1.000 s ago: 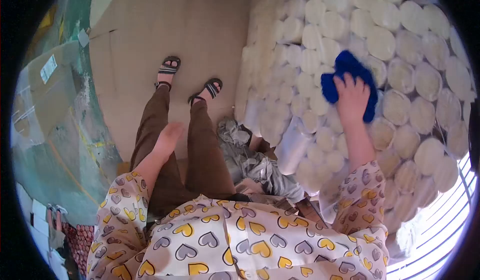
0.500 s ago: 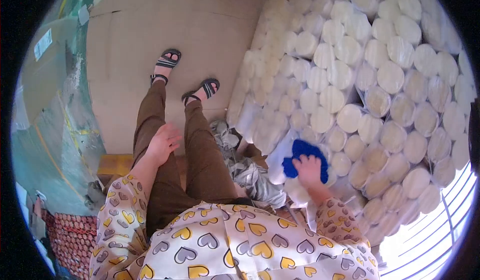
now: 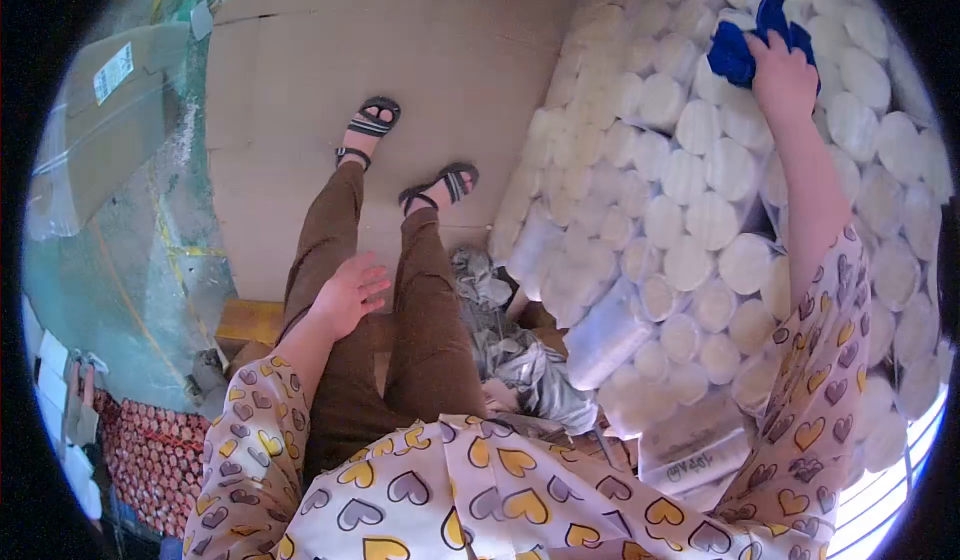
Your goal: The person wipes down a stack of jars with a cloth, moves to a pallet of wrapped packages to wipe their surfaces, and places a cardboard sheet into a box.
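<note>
Holding bunched blue cloth [image 3: 732,58] under a partly curled right hand [image 3: 785,80], over the far wrapped rolls [image 3: 712,220], presumably for firm contact, with an empty, loosely open left hand [image 3: 350,295] above the left leg [image 3: 325,225].

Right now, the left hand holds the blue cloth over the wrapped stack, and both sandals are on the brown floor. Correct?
Wrong hand: the head view shows the right hand holding the blue cloth over the wrapped stack; the left hand holds nothing visible. Both sandals are on the brown floor, as you say.
</note>
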`<act>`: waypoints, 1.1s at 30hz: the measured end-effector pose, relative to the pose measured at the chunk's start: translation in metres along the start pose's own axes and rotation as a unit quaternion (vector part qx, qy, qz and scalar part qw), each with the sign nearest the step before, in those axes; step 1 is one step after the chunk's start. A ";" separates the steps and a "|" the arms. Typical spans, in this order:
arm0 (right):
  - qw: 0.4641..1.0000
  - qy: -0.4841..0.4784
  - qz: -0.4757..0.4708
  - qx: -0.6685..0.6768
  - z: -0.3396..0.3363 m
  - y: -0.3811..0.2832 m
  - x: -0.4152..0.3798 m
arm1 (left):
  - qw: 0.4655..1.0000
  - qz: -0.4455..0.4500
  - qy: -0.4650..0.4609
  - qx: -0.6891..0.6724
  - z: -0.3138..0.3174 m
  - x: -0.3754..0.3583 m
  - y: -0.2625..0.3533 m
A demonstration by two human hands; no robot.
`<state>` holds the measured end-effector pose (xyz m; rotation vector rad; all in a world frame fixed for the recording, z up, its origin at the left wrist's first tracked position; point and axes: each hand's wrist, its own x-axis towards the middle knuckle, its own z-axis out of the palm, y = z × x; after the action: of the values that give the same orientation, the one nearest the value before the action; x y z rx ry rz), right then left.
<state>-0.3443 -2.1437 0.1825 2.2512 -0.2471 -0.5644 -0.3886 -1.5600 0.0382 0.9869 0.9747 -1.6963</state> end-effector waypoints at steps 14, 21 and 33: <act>0.919 -0.283 -0.171 0.217 0.023 -0.174 -0.284 | 0.999 -0.024 0.047 -0.001 0.019 -0.007 0.017; 0.869 -0.379 -0.181 0.261 -0.007 -0.167 -0.310 | 0.995 0.046 0.058 0.070 0.024 -0.004 0.012; 0.996 -0.033 0.081 0.012 0.013 0.007 0.020 | 0.612 0.446 0.156 0.634 0.019 0.000 0.028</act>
<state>-0.3329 -2.1643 0.1737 2.2120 -0.4683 -0.5519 -0.3661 -1.5849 0.0407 2.2055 -0.8140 -1.0919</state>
